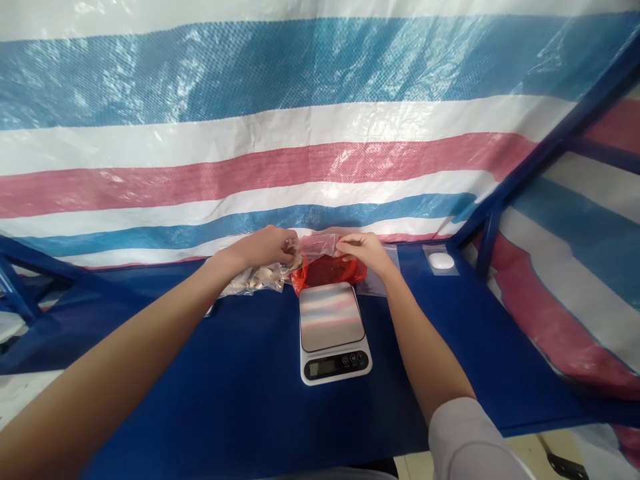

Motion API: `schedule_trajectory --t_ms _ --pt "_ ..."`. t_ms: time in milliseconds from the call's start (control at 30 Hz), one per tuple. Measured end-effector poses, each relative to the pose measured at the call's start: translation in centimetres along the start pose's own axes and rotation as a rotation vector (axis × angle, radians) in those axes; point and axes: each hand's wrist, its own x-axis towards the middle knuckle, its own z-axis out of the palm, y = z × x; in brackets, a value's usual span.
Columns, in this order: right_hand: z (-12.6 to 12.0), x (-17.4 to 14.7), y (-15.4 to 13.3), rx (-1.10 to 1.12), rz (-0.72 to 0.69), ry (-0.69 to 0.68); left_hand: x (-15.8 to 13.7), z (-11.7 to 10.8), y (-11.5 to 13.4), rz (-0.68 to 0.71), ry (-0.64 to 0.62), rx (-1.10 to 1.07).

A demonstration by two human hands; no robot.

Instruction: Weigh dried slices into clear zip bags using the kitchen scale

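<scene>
My right hand (pixel 367 253) pinches the right edge of a clear plastic bag (pixel 320 247) between thumb and fingers. My left hand (pixel 270 245), fingers curled, is at the bag's left side with some small brownish pieces (pixel 292 251) in its grip; their kind is not clear. Below the clear bag lies an open red plastic bag (pixel 327 272) with dark contents I cannot make out. Clear bags of beige pieces (pixel 260 277) lie under my left wrist. Nearer to me is a white kitchen scale (pixel 333 323) with a bare, shiny metal plate; its display shows no readable figure.
A blue table (pixel 240 387) holds everything. Flat clear bags (pixel 373 283) lie behind my right wrist. A white oval object (pixel 441 260) rests on a small clear bag at the right. Striped sheeting (pixel 300 120) and blue frame bars (pixel 493 220) enclose the table's back and right.
</scene>
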Motion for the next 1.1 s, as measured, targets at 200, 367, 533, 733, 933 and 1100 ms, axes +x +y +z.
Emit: schedule_trajectory --t_ms 200,367,533,733,933,1100 --pt "-0.5 -0.1 -0.6 0.032 0.021 0.095 0.7 -0.8 1.0 -0.003 -0.066 0.035" --pt "-0.2 -0.3 -0.8 0.033 0.006 0.058 1.6 -1.1 2.6 -0.055 -0.107 0.086" --pt "-0.1 -0.1 -0.2 0.09 0.062 0.058 1.8 -1.8 2.6 -0.048 -0.14 0.153" --pt "-0.7 0.3 0.3 0.086 0.08 0.083 2.3 -2.2 1.3 -0.042 0.07 0.015" --pt "-0.5 0.4 0.5 -0.027 0.107 0.121 3.3 -1.4 1.4 -0.018 0.151 0.007" --pt "0.5 0.5 0.9 -0.147 0.177 0.102 3.5 -1.2 1.4 -0.005 0.121 0.149"
